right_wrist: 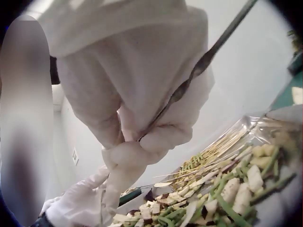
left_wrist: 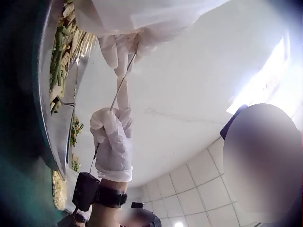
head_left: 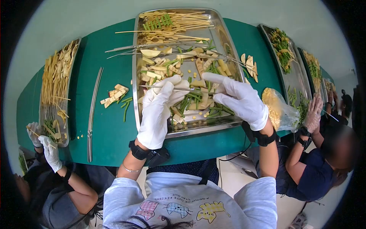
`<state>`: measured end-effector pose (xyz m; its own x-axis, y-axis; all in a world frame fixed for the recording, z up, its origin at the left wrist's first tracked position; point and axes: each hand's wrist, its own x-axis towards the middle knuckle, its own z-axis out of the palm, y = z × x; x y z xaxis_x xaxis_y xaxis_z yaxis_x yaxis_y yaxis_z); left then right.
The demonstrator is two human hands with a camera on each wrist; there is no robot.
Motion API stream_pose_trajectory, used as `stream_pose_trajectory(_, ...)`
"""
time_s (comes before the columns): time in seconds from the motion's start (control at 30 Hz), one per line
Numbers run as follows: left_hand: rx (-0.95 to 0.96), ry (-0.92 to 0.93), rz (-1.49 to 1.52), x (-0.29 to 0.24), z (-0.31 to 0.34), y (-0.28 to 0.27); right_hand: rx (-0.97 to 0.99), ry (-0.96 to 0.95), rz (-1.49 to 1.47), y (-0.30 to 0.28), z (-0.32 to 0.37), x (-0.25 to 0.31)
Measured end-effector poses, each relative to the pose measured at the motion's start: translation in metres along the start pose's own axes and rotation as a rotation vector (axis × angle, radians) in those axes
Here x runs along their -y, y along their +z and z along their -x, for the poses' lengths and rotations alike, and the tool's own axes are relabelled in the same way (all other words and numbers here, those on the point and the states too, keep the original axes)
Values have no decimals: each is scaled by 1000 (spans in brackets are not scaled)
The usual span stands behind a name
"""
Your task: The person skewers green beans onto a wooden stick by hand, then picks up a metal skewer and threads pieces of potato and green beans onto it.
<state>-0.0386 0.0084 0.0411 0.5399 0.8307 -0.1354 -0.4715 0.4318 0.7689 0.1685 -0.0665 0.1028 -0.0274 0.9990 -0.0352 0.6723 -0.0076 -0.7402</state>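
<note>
Both hands wear white gloves and are raised over a steel tray (head_left: 206, 132) of cut vegetables. My right hand (head_left: 244, 101) grips a thin metal skewer (right_wrist: 203, 62) near its twisted end, as the right wrist view shows up close. From there the skewer runs across to my left hand (head_left: 158, 110), whose thumb and fingers pinch it near the other end; the tip sticks out past them on the left in the head view. Gloved fingers hide part of the shaft. Beneath the hands lie green bean pieces (head_left: 194, 100) and pale, dark-edged chunks (head_left: 173, 68).
Bamboo skewers (head_left: 190, 17) and loose metal skewers lie across the tray's far part. More metal skewers (head_left: 95, 114) rest on the green table at left. A bag of yellow pieces (head_left: 272, 107) stands right. Other trays flank this one, with gloved people working on both sides.
</note>
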Motion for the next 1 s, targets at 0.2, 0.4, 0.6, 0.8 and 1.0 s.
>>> stream_pose_trajectory(0.2, -72, 99, 77, 5, -5, -6, -411, -140, -99, 16, 21, 6)
stream_pose_trajectory(0.4, -45, 68, 91, 1, 1, 1, -205, 49, -609, 43, 25, -4)
stream_pose_trajectory(0.6, 153, -57, 4, 1, 1, -2, -101, 26, -809, 33, 19, 19)
stream_pose_trajectory(0.8, 207, -112, -44, 2, -3, -6, -81, -14, -700, 31, 2, 23)
stream_pose_trajectory(1.0, 54, 53, -12, 3, -5, -3, -160, -167, -704, 8, -21, -1)
